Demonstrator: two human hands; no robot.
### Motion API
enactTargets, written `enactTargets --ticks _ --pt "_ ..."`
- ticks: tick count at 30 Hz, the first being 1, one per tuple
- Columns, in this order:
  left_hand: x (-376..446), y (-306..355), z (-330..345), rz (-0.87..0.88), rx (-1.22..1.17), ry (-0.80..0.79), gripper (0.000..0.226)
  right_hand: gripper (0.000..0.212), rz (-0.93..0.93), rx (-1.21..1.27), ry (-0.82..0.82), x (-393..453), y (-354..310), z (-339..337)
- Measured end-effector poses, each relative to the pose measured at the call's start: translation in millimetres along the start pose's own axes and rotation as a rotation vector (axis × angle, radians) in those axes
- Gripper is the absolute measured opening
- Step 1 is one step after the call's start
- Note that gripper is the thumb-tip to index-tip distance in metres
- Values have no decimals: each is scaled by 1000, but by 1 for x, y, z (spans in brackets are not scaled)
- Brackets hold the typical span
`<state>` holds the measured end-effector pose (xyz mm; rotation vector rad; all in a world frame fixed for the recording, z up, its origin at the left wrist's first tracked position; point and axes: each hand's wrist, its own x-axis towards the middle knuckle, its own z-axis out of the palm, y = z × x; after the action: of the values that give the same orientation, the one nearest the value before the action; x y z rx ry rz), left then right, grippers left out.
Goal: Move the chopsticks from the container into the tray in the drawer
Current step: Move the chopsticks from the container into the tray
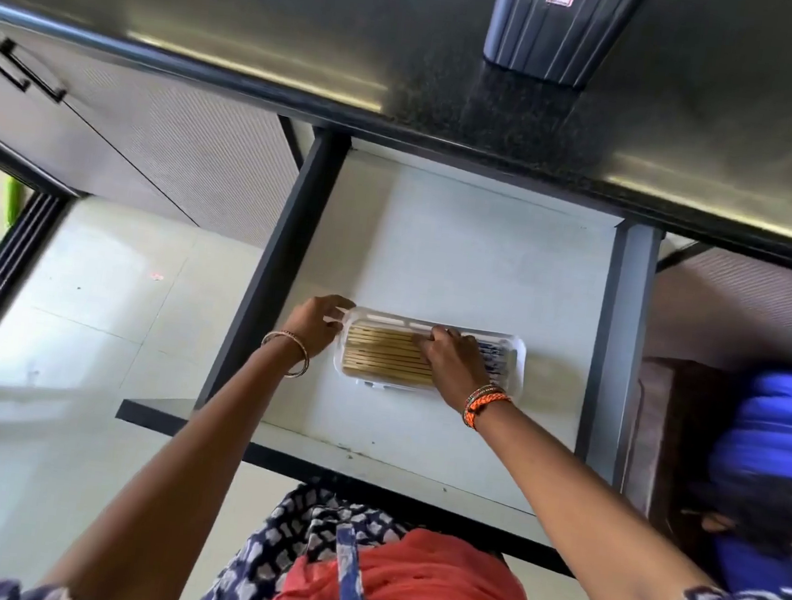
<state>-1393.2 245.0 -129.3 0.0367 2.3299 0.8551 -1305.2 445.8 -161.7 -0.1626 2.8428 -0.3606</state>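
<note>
Wooden chopsticks (380,354) side by side in white tray (517,363), left hand (317,323) gripping its end, right hand (456,363) spread flat on chopsticks

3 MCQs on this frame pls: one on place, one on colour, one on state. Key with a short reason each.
1. Where does the tray sit?
A. on the counter
B. in the open drawer
C. on the floor

2. What colour is the container on the counter?
A. dark
B. white
C. red

3. What is the right hand doing?
A. hanging free
B. resting on the chopsticks in the tray
C. gripping the container

Key: 1 B, tray lies on the drawer floor. 2 A, dark ribbed body. 3 B, fingers lie on the chopsticks; left hand touches the tray's end.
</note>
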Motion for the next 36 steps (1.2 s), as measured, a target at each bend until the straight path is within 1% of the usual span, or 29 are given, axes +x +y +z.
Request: enactTargets --ticks 3,5,7,10,12,13,15,17,20,22,24,26,30,33,36 --pt "-1 9 -7 13 -63 29 35 36 7 -27 -18 -1 -8 -15" --pt "0 28 -18 51 -147 80 33 30 21 63 51 -1 -14 -42" --pt "9 63 -36 155 -211 142 27 25 66 145 220 5 -11 -87" --pt "32 136 -67 435 -199 276 19 21 147 305 551 26 18 -174" --pt "51 192 -87 617 -163 381 22 22 218 399 743 48 52 -234" --pt "60 219 -95 679 -139 432 26 22 270 419 820 62 70 -261" --pt "81 263 -109 749 -62 521 36 22 371 466 906 93 103 -302" --pt "103 299 -120 798 55 534 45 21 488 529 921 127 134 -329" --pt "131 326 -130 804 273 458 51 31 615 609 865 169 167 -348" --pt "145 331 -132 781 355 402 45 35 637 682 852 189 179 -354" --pt "154 329 -132 769 409 353 35 33 642 820 867 205 188 -357" --pt "159 322 -129 780 425 335 29 32 627 930 889 215 193 -357" --pt "160 318 -126 863 321 397 25 23 602 1070 939 224 199 -355" --pt "159 320 -123 840 290 413 24 22 604 1132 966 219 200 -352" --pt "156 323 -120 794 324 413 27 23 591 1148 1014 207 194 -360"
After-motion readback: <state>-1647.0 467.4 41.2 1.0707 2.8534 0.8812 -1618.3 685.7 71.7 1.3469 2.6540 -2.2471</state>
